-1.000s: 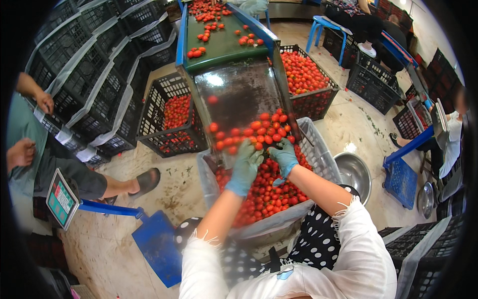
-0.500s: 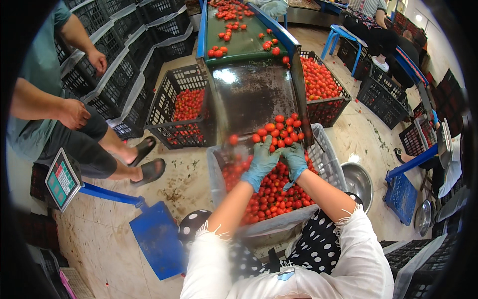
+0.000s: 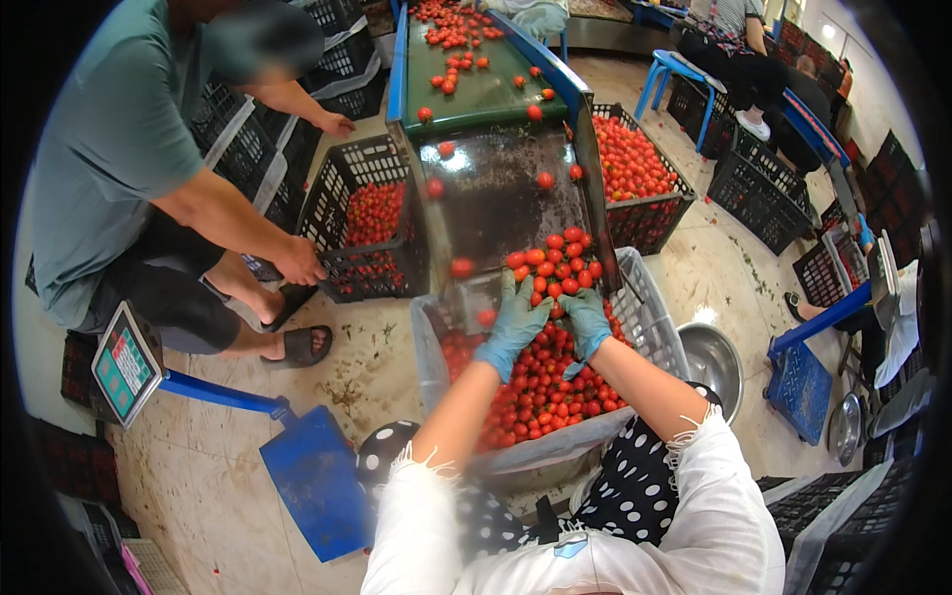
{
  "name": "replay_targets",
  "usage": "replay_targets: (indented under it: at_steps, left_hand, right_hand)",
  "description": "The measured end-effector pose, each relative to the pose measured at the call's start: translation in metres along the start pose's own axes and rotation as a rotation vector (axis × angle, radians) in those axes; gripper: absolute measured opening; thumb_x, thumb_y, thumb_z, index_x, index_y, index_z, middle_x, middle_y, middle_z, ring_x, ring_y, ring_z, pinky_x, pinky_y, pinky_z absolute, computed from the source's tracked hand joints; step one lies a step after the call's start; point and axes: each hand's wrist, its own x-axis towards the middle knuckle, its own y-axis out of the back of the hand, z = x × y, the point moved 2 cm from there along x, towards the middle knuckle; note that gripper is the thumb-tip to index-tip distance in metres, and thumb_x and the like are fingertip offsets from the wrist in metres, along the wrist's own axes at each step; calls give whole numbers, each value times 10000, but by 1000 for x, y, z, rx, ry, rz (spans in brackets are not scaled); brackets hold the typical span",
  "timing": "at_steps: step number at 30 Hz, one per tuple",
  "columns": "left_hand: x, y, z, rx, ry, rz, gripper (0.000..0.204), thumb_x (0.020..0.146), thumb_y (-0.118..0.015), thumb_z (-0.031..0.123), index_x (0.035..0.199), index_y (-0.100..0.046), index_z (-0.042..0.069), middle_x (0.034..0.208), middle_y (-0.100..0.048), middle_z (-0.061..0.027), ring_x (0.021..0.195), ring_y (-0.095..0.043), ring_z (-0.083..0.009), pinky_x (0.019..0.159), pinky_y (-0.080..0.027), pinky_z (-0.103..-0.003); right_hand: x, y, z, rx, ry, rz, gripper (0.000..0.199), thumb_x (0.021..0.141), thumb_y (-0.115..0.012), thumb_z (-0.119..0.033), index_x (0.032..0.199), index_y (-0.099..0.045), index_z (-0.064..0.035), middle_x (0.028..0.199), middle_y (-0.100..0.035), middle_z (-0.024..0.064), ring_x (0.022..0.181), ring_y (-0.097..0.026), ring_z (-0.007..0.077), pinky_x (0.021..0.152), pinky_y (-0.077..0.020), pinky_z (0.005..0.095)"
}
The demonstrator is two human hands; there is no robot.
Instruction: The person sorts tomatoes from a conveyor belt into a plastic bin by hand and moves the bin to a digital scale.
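Both my hands, in light blue gloves, are at the low end of a wet dark chute (image 3: 486,210). My left hand (image 3: 515,325) is open, its fingers reaching up against a cluster of red cherry tomatoes (image 3: 561,260). Beside it my right hand (image 3: 587,323) is also open, fingers bent loosely and touching the same cluster. Underneath, more cherry tomatoes (image 3: 545,397) fill a crate (image 3: 656,332) lined with pale plastic. Several loose tomatoes roll down the chute from a green conveyor belt (image 3: 486,84). Some fingertips are hidden among the tomatoes.
On the left, a person in a green shirt (image 3: 119,159) bends over and grips a black crate (image 3: 372,258) holding tomatoes. Another full black crate (image 3: 645,208) stands right of the chute. A blue platform scale (image 3: 317,481) and a metal bowl (image 3: 710,362) are nearby.
Several tomatoes have dropped off the belt onto the chute. My hands have barely shifted. The person on the left has leaned forward and taken hold of the black crate.
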Motion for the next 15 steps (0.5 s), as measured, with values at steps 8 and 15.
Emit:
replay_targets:
  at_steps: [8, 15]
  left_hand:
    - [-32, 27, 73, 506, -62, -131, 618, 796, -623, 333, 1281, -440, -4, 1371, -253, -280, 1240, -369, -392, 986, -380, -376]
    - [-55, 26, 115, 340, -178, -425, 519, 795, -635, 277, 1223, -502, 16, 1384, -287, -225, 1194, -434, -360, 969, -398, -376]
  right_hand:
    - [-13, 14, -24, -505, -256, -156, 444, 805, -623, -344, 1141, -465, -100, 1051, -564, 61, 883, -584, 238, 674, -486, 404]
    - [-26, 22, -38, -308, -205, -473, 354, 860, -598, -353, 1088, -536, -89, 849, -592, 10, 650, -559, 79, 568, -455, 229]
